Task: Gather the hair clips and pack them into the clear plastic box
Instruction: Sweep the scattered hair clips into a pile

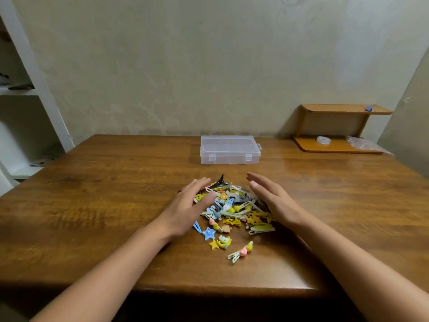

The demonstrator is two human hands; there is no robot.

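Observation:
A pile of several colourful hair clips (234, 209) lies on the wooden table (92, 205), mostly yellow, blue and pale green. My left hand (190, 205) rests flat against the pile's left side, fingers apart. My right hand (271, 198) stands on edge against the pile's right side, fingers straight. Neither hand holds a clip. A few clips lie loose nearer me: a blue star clip (208, 232), a yellow star clip (214, 244) and a pale clip with a pink bead (240, 252). The clear plastic box (229, 149) sits beyond the pile with its lid down and latched.
A small wooden two-tier shelf (334, 126) stands at the table's back right, holding a roll of tape (323, 140) and a plastic bag (362, 143). White shelving (25, 94) rises at the left. The wall runs just behind the table.

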